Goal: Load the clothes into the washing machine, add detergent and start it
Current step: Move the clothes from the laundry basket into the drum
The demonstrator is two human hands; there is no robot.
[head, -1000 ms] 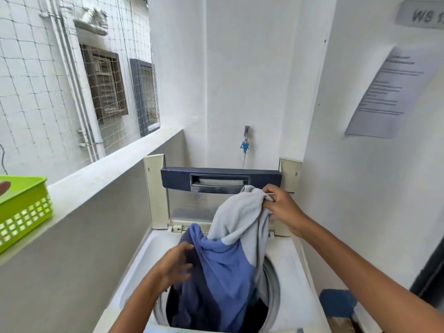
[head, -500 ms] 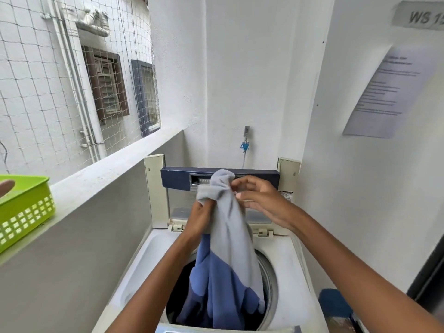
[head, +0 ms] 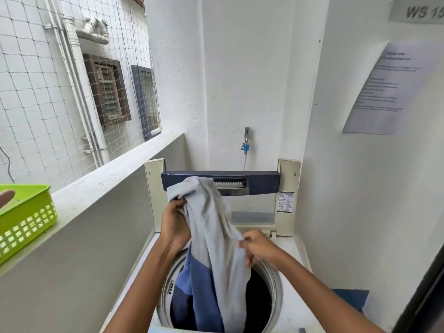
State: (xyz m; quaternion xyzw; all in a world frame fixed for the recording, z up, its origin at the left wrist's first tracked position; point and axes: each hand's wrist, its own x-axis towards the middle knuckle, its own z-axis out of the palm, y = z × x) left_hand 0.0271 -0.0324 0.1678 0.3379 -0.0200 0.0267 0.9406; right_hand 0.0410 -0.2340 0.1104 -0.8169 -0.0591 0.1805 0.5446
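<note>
A grey and blue garment (head: 211, 246) hangs over the round drum opening of the white top-load washing machine (head: 292, 306). Its lower blue part dips into the dark drum. My left hand (head: 174, 224) grips the garment's grey top edge, held up in front of the raised lid (head: 221, 182). My right hand (head: 258, 247) pinches the garment's right side lower down, just above the drum rim. Dark clothes lie inside the drum, mostly hidden.
A green plastic basket (head: 26, 215) sits on the concrete ledge (head: 108, 181) at left. A tap with a blue fitting (head: 246, 145) is on the wall behind the machine. White walls close in on the right, with a paper notice (head: 391, 90). A blue object (head: 353, 299) lies beside the machine.
My right hand has let go of the garment's top and dropped to grip its right side lower down. My left hand now holds the top alone, a little further left.
</note>
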